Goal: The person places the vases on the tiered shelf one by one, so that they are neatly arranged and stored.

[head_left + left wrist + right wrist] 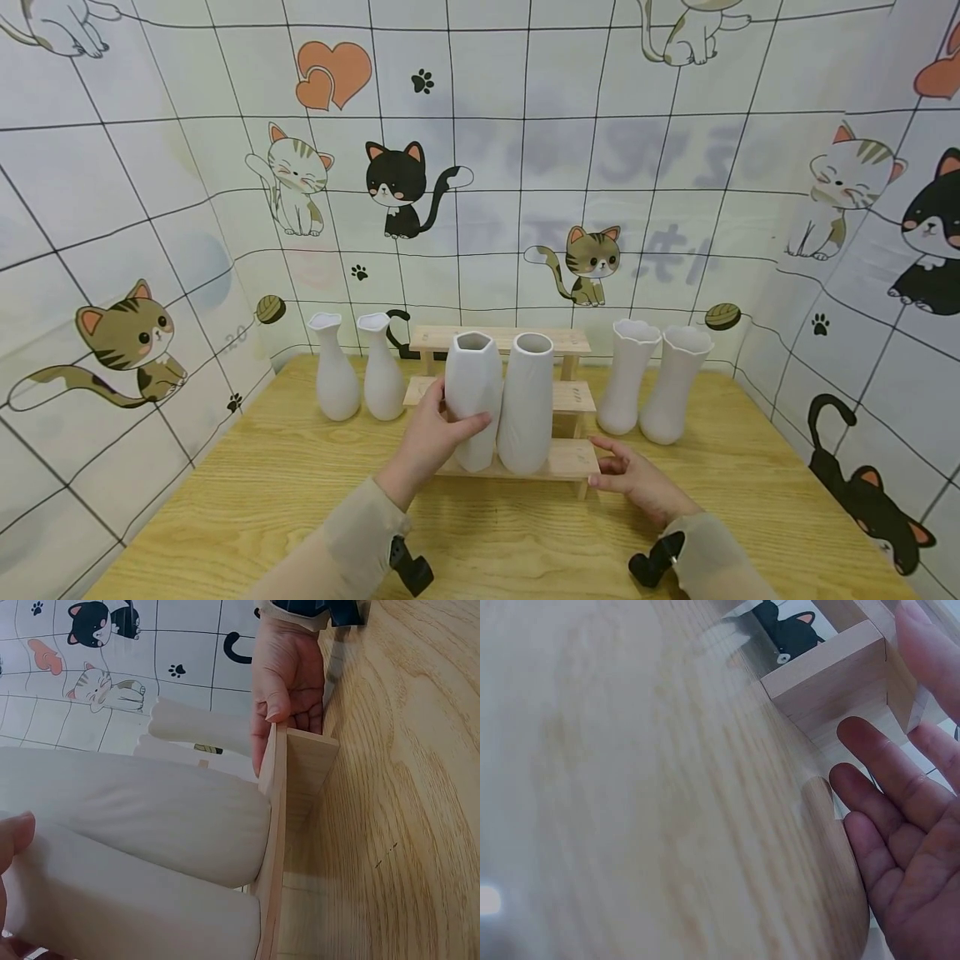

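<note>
In the head view my left hand [442,425] grips a white vase with an angular mouth [474,392], thumb across its front. This vase stands upright on the lowest step of a three-step wooden stand [573,457]. Close beside it, on the same step, is a white vase with a round mouth [527,404]. My right hand [637,481] touches the right end of that step, the thumb at its front corner and the index finger farther back. In the right wrist view the other fingers [877,806] are loosely extended beside the step.
Two narrow-necked white vases [337,379] stand left of the stand. To its right are two white vases with wavy rims [673,387]. All rest on a wood-grain table [300,475], backed by a cat-print cloth [487,167].
</note>
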Motion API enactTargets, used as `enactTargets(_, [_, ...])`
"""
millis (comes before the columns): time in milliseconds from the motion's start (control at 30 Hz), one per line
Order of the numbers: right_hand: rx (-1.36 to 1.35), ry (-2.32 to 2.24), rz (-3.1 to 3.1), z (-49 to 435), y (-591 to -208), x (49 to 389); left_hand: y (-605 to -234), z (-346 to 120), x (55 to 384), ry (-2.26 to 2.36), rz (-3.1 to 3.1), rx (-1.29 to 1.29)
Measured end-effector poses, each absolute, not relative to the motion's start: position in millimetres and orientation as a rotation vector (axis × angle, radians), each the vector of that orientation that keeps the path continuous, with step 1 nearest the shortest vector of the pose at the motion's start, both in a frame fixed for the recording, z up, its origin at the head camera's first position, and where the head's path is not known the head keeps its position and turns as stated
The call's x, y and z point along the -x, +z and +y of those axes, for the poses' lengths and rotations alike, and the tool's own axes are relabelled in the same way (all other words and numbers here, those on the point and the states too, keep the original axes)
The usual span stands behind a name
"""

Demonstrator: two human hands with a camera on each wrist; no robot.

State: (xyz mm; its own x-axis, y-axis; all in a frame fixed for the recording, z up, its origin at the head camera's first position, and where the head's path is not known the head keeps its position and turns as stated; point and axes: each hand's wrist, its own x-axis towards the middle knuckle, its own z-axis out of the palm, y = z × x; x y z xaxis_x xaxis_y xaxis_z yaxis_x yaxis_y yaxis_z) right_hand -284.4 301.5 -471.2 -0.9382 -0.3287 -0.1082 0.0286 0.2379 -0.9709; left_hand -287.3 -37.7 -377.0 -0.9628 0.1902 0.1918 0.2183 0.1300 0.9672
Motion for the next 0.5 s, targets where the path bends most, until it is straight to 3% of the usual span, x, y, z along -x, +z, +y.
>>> enactTargets(500, [0.269,-1.77,2.229,300,-472,283,-389,-111,285,-1.989,-2.346,0.409])
